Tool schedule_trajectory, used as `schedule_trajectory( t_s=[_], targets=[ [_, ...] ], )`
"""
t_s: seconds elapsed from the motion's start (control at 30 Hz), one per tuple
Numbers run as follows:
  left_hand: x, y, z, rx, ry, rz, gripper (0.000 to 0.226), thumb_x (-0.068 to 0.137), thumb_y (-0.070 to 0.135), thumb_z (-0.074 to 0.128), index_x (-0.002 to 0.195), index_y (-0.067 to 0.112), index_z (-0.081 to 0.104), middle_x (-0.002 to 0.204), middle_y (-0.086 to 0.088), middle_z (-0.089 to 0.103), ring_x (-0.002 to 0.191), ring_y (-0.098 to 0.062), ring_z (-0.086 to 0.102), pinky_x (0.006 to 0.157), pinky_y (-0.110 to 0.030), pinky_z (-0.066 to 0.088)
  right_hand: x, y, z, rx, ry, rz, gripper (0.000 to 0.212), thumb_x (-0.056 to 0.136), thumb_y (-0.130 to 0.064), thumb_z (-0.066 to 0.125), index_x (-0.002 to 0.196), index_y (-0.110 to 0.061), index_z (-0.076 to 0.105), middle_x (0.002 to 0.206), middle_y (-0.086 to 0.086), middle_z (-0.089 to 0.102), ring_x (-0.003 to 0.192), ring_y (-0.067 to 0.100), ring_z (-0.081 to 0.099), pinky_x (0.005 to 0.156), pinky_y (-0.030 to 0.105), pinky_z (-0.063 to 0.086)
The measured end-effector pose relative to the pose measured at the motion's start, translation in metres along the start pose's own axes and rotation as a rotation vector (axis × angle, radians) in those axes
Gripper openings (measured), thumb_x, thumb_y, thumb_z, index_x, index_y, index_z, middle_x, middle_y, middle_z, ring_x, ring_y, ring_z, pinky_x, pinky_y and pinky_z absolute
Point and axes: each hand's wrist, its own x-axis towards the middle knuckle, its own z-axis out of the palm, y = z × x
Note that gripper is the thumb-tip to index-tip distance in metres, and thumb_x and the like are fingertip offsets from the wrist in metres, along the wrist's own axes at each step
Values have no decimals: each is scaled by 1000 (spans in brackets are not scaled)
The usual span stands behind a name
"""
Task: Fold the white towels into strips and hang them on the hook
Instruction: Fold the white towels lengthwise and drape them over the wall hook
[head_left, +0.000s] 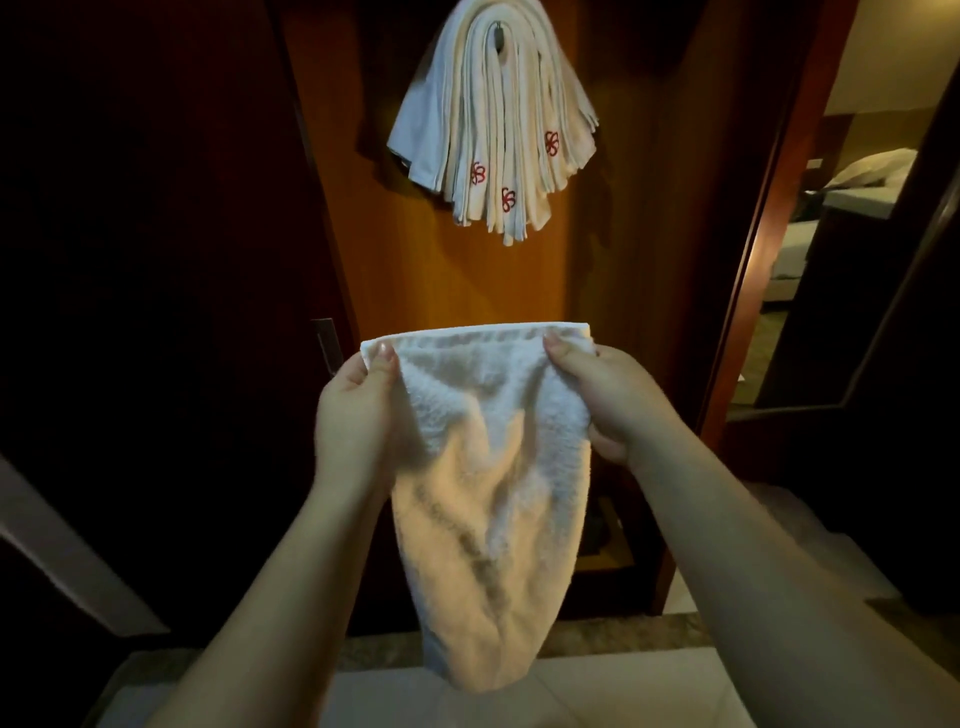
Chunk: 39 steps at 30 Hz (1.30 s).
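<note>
White towel (483, 467) hangs in the air between both hands, held up in front of a wooden door (431, 280). The left hand (358, 410) pinches its upper left corner, thumb on the near face; the right hand (597, 400) grips the upper right corner, fingers curled round the cloth. The top hem runs taut and level between them, and the rest droops, narrowing to a rounded lower end. Above, a bunch of folded white towels (493, 130) with red emblems drapes over a hook (498, 36) on the door.

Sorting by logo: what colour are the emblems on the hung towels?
Red flower-like emblems on the white hung towels, seen in the head view.
</note>
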Motion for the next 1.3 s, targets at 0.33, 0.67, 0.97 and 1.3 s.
schedule_trajectory(
  t_s=[0.33,0.67,0.97,1.3],
  targets=[
    [-87,-15,59,-74,25,69,24,104,41,48,96,47,70,96,10,76,92,-5,72,74,-20,57,-61,38,58,-277,256,-255,29,87,-69,41,85,-44,57,80,-21,70,82,-12,63,61,6,48],
    [-84,-4,59,-33,10,119,26,105,39,48,98,45,72,96,9,75,92,-9,72,77,-31,56,-55,25,38,-193,374,-284,29,97,-55,47,84,-35,62,85,1,70,84,16,69,72,35,57],
    [-87,-6,61,-59,-342,55,29,97,46,48,118,45,68,115,8,73,110,-6,68,87,-21,56,-60,28,39,-188,47,-233,48,80,-77,33,96,-43,63,93,-28,72,88,-11,66,63,6,51],
    [-72,-6,40,125,-581,18,46,102,36,34,146,28,42,152,7,48,129,18,40,99,1,33,-48,20,21,-276,51,-209,56,80,-73,54,111,-28,68,97,-8,75,92,5,71,79,32,54]
  ],
)
